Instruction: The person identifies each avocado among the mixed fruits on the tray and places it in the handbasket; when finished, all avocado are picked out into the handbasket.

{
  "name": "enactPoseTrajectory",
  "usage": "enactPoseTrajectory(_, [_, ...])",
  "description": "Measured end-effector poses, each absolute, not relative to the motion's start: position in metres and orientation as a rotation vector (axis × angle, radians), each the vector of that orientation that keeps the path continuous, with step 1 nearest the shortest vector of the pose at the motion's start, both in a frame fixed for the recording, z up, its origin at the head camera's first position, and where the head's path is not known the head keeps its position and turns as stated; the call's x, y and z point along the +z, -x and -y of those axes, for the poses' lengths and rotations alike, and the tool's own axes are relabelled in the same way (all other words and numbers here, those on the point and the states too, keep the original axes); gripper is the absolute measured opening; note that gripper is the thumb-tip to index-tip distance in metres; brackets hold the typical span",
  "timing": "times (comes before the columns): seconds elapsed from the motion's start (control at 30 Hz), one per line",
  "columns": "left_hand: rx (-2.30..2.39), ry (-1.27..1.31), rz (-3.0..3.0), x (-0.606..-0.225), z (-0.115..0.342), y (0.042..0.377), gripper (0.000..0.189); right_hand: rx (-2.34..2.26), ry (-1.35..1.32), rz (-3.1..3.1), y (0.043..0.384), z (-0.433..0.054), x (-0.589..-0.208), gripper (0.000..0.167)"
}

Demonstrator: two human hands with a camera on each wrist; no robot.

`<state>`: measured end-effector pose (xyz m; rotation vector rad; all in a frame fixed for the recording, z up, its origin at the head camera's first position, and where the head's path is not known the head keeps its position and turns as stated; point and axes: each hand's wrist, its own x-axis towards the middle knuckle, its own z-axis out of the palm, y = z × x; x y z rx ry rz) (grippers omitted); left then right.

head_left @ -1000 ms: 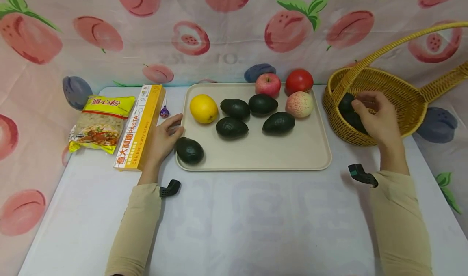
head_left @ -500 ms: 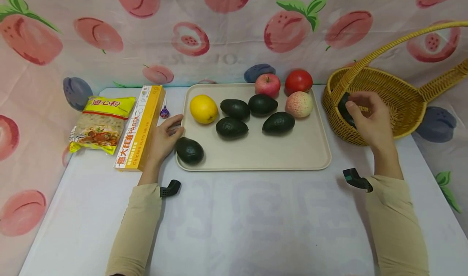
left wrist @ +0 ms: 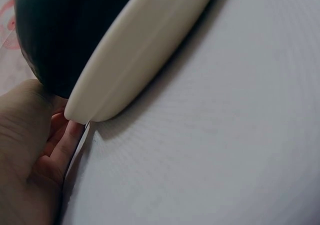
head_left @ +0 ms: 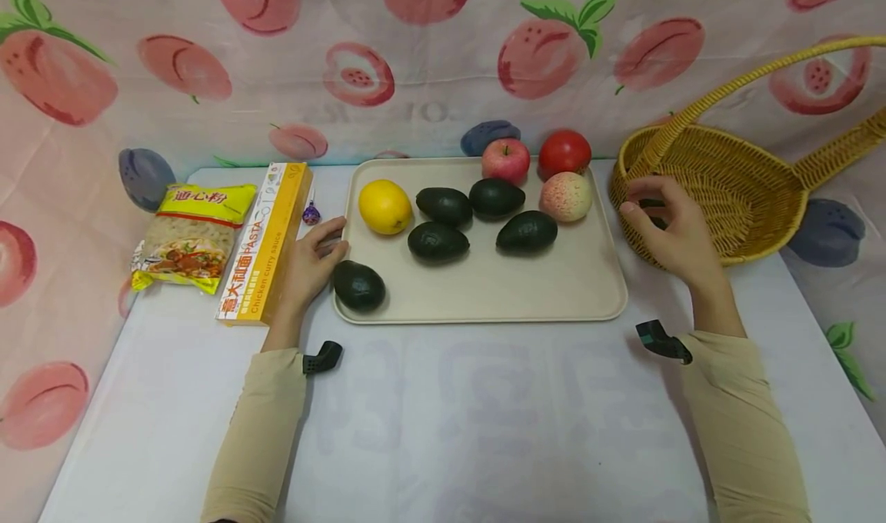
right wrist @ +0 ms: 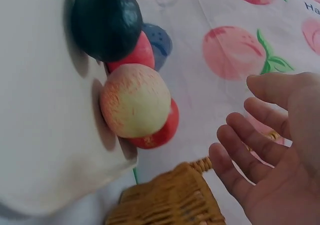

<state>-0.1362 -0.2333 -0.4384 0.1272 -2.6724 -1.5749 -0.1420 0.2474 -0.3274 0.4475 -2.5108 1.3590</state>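
My left hand (head_left: 309,266) lies at the left end of a beige tray (head_left: 484,292), its fingers touching the rim; the left wrist view shows the fingers (left wrist: 65,145) by the tray's underside. Nearest it, one avocado (head_left: 359,285) sits on the tray corner. Over the left rim of a wicker basket (head_left: 747,177) hovers my right hand (head_left: 671,227), fingers spread and holding nothing in the right wrist view. Dark green shows through the gap of that hand; whatever is below it in the basket is mostly hidden.
On the tray lie several more avocados (head_left: 438,242), a lemon (head_left: 384,207), an apple (head_left: 506,161), a tomato (head_left: 564,154) and a peach (head_left: 566,197). To the left are a pasta box (head_left: 263,242), a pasta bag (head_left: 195,237) and a lollipop (head_left: 311,213). The basket's tall handle (head_left: 754,73) arches upward.
My right hand has moved left, from inside the basket beside dark avocados to above its left rim. My left hand and the items on the tray have stayed put.
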Motion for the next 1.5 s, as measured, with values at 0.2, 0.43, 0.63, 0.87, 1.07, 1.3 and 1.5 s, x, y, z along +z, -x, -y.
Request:
enactPoseTrajectory(0.2, [-1.575, -0.134, 2.668, -0.439, 0.234, 0.137, 0.045, 1.323, -0.495, 2.556, 0.142, -0.237, -0.329, 0.032])
enactPoseTrajectory(0.43, [-1.584, -0.122, 2.67, -0.44, 0.235, 0.138, 0.044, 1.283, -0.568, 2.608, 0.154, -0.236, -0.352, 0.042])
enactPoseTrajectory(0.63, [-1.576, -0.118, 2.673, -0.441, 0.236, 0.138, 0.044, 1.301, -0.632, 2.623, 0.163, -0.234, -0.368, 0.046])
enactPoseTrajectory(0.87, [-1.589, -0.105, 2.661, -0.44, 0.235, 0.137, 0.044, 1.242, -0.682, 2.68, 0.166, -0.224, -0.376, 0.049])
enactPoseTrajectory(1.07, [-1.584, -0.112, 2.664, -0.441, 0.235, 0.137, 0.044, 1.179, -0.816, 2.683, 0.168, -0.215, -0.38, 0.049])
enactPoseTrajectory(1.3, [-1.571, -0.12, 2.676, -0.44, 0.235, 0.137, 0.044, 1.084, -0.912, 2.69, 0.169, -0.204, -0.379, 0.05])
enactPoseTrajectory(1.5, [-1.545, -0.162, 2.717, -0.439, 0.235, 0.136, 0.045, 1.018, -0.946, 2.736, 0.171, -0.196, -0.382, 0.049])
